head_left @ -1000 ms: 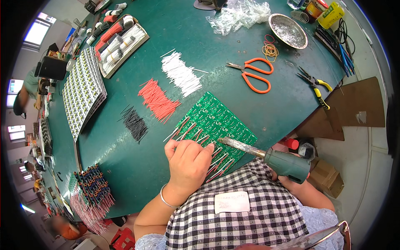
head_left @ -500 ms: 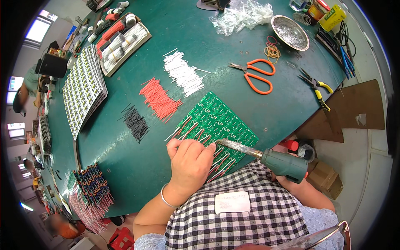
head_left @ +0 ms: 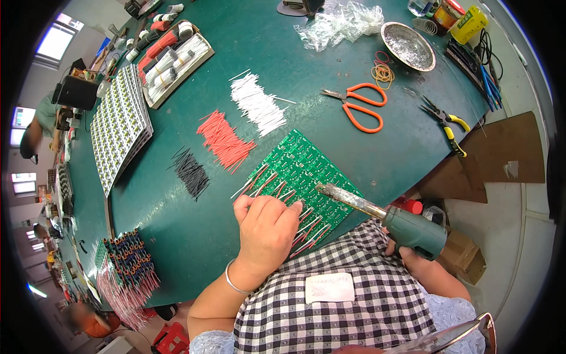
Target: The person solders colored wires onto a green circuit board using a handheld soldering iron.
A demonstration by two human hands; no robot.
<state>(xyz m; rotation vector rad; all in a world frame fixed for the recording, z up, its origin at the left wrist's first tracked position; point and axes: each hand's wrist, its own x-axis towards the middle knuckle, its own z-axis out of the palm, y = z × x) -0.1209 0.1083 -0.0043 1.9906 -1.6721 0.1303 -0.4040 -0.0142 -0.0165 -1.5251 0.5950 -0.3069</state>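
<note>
A green circuit board [head_left: 318,168] lies on the table, with red and white wires [head_left: 309,230] standing off its near left side. My left hand [head_left: 268,227] rests over that side, fingers curled and pinched down among the wires. What its fingertips hold is hidden beneath them. My right hand [head_left: 417,264] is wrapped round the dark green body of a soldering gun [head_left: 413,233]. The gun's metal barrel points left over the board, its tip a short way right of my left thumb.
Piles of white [head_left: 259,103], red [head_left: 224,141] and black wires [head_left: 190,173] lie beyond the board. Orange-handled scissors [head_left: 362,106], pliers [head_left: 445,124] and a metal bowl [head_left: 433,62] are at the right. Wired boards [head_left: 127,265] are stacked at the left, below white panels [head_left: 121,118].
The soldering gun has moved right and away from my left thumb, baring more of the board between them. My left hand stays almost in place.
</note>
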